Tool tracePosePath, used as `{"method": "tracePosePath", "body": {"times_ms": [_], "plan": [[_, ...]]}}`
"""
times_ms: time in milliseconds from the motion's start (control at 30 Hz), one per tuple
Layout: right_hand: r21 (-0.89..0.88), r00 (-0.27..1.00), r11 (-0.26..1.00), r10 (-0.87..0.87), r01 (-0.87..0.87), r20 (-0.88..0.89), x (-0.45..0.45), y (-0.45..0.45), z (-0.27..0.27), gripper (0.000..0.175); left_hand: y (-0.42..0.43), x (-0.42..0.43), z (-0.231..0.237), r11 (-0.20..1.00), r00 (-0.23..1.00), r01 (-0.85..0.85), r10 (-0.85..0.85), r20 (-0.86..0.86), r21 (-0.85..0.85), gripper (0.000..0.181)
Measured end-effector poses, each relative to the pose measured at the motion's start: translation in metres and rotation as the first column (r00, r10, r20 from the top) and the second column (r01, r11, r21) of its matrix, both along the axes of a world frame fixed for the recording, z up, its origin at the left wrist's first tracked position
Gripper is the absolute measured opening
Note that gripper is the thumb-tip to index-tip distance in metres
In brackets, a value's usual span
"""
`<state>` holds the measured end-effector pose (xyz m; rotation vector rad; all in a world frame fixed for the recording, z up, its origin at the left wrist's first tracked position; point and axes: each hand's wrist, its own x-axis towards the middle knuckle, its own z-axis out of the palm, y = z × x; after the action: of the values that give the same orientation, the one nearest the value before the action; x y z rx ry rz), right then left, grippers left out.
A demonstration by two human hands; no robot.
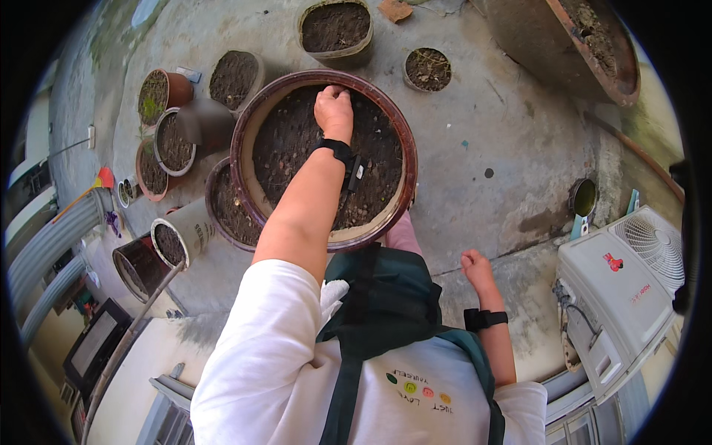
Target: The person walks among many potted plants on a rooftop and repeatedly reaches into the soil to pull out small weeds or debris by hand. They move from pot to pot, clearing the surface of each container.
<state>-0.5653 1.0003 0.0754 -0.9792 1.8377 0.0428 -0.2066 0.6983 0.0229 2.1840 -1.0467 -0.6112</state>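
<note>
A large round brown-rimmed pot (410, 167) of dark soil (283, 150) stands before me. My left hand (334, 108) reaches to the soil by its far rim, fingers bunched and pointing down; whatever lies between the fingertips is hidden. A black strap with a small device circles that wrist. Low at my right side, away from the pot, is my right hand (478, 270), its fingers curled and nothing visible in it; that wrist has a black band too. Small stones and pale bits dot the soil. A dark green apron (384, 283) covers my lap, with a white cloth or glove at its edge.
Soil-filled pots (233, 80) crowd the left side, one overlapped by the big pot. Two more containers (336, 54) (427, 69) stand beyond it. At the upper right is a large tilted planter (556, 50); an air-conditioner unit (612, 300) stands at the right. A pole (128, 334) slants at lower left.
</note>
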Motion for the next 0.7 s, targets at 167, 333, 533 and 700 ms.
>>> {"method": "tracePosePath", "body": {"times_ms": [167, 333, 533, 700], "plan": [[0.045, 0.999, 0.999, -0.013, 0.011, 0.047, 0.007, -0.008, 0.008, 0.019, 0.038, 0.001, 0.018, 0.992, 0.862, 0.103, -0.128, -0.490, -0.077, 0.004], [-0.004, 0.998, 1.000, 0.025, -0.025, 0.054, 0.010, -0.010, 0.002, 0.019, 0.095, -0.020, 0.042, 0.868, 0.817, 0.496, -0.479, -0.320, -0.031, 0.007], [0.008, 0.995, 1.000, 0.003, -0.004, 0.103, 0.008, -0.011, -0.004, 0.018, 0.110, 0.001, 0.088, 0.713, 0.712, 0.699, -0.688, -0.139, 0.050, 0.008], [-0.015, 0.995, 0.996, 0.091, -0.091, 0.041, 0.009, -0.009, -0.009, 0.018, 0.027, 0.081, 0.136, 0.740, 0.938, 0.345, -0.285, 0.195, -0.577, 0.023]]}}
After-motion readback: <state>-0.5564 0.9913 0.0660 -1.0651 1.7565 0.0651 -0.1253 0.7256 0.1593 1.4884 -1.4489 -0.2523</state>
